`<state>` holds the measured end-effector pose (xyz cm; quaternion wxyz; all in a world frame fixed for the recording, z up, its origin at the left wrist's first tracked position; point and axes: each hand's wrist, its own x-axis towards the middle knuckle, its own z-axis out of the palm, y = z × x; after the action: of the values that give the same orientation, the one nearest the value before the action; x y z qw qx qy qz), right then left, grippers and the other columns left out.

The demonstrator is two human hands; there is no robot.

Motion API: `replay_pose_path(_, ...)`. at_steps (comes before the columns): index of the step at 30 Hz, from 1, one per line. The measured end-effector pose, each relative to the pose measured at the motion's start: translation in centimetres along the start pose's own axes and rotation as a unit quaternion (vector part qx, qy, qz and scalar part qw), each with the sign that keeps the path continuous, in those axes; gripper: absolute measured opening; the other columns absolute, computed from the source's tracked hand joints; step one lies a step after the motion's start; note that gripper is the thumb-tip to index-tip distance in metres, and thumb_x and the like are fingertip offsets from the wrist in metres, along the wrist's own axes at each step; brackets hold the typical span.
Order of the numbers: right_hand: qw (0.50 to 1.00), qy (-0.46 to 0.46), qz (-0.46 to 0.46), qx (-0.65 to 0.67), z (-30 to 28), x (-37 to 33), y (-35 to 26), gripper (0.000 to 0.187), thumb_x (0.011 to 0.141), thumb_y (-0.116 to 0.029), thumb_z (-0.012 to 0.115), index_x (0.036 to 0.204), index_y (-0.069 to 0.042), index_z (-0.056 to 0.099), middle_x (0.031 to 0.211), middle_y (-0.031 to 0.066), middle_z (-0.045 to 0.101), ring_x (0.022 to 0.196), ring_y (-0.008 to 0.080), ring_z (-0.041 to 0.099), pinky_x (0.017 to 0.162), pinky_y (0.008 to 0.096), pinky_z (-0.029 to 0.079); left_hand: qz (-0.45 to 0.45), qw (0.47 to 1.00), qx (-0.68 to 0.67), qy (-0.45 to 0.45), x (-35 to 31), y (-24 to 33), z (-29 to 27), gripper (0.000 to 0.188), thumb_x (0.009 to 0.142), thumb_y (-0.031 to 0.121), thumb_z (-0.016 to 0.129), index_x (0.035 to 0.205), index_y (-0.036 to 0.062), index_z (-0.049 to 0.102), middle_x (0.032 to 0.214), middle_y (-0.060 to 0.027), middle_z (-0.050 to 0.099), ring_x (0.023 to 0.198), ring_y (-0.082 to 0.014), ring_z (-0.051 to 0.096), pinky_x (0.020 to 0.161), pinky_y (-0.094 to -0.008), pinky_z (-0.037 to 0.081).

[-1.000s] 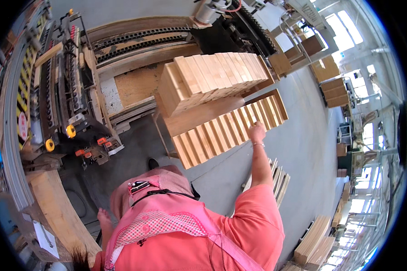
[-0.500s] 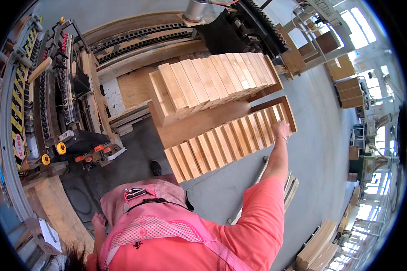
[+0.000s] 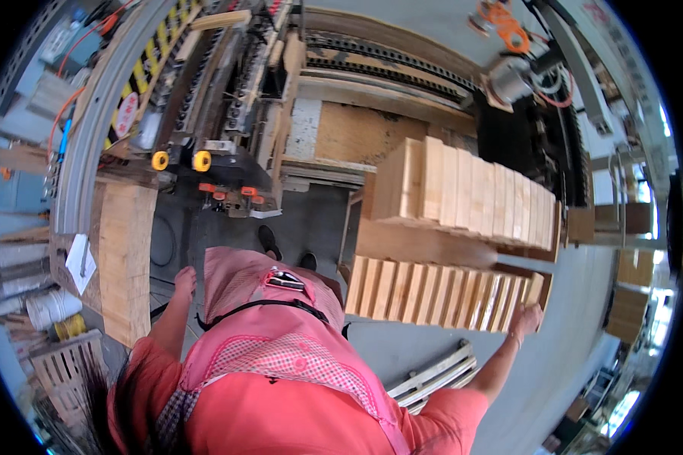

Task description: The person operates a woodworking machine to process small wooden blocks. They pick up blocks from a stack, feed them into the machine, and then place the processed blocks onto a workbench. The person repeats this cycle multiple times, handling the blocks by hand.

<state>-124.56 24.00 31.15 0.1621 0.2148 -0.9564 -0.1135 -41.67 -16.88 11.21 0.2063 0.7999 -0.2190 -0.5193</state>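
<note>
My right hand point(image 3: 528, 318) reaches out to the right end of the near row of wooden strips point(image 3: 440, 294). Its fingers are closed on the last wooden strip point(image 3: 536, 287) of that row, and part of the grip is hidden. Behind this row, a taller stack of pale wooden boards point(image 3: 478, 193) stands on the same brown wooden tray point(image 3: 425, 246). My left hand point(image 3: 185, 280) hangs by my left side, away from the wood. Its fingers are loose and it holds nothing that I can see.
A machine with a chain track point(image 3: 387, 57) and yellow knobs point(image 3: 202, 161) stands ahead. To my left is a thick wooden bench point(image 3: 127, 258) with white paper point(image 3: 80, 264) on it. Long pale rails point(image 3: 436, 375) lie on the floor below the tray.
My view has swung left, so the tray and machine sit farther right in the picture. My right hand stays at the row's right end. The left hand shows more fully.
</note>
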Motion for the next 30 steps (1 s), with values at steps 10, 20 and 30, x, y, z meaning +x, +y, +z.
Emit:
replay_pose_path(10, 0.950, 0.210, -0.124, 0.197, -17.0, 5.8, -20.7, 0.043, 0.072, -0.017, 0.071, 0.108, -0.002, 0.053, 0.101, 0.0159, 0.058, 0.094, 0.0328, 0.057, 0.078, 0.0402, 0.047, 0.479, 0.866, -0.121, -0.074, -9.1, 20.9, 9.3, 0.017, 0.091, 0.004, 0.049, 0.104, 0.0001, 0.059, 0.098, -0.0058, 0.062, 0.088, -0.0118, 0.059, 0.079, -0.0238, 0.046)
replay_pose_path(20, 0.827, 0.068, -0.457, 0.320, -29.9, 9.4, -63.8, 0.033, 0.070, -0.025, 0.071, 0.094, -0.006, 0.057, 0.090, 0.0131, 0.059, 0.083, 0.0342, 0.057, 0.069, 0.0406, 0.048, 0.472, 0.825, -0.173, -0.258, -7.9, 32.1, 16.6, 0.017, 0.090, 0.004, 0.049, 0.102, 0.0005, 0.060, 0.096, -0.0031, 0.063, 0.083, -0.0087, 0.059, 0.073, -0.0220, 0.046)
replay_pose_path(30, 0.722, 0.108, -0.635, 0.253, -33.0, 13.3, -95.9, 0.038, 0.070, -0.038, 0.067, 0.082, -0.002, 0.065, 0.089, 0.0172, 0.061, 0.089, 0.0299, 0.059, 0.072, 0.0383, 0.051, 0.405, 0.883, -0.191, -0.142, -6.5, 33.9, 17.6, 0.022, 0.084, -0.001, 0.049, 0.102, 0.0028, 0.061, 0.079, -0.0016, 0.060, 0.070, -0.0048, 0.053, 0.060, -0.0179, 0.041)
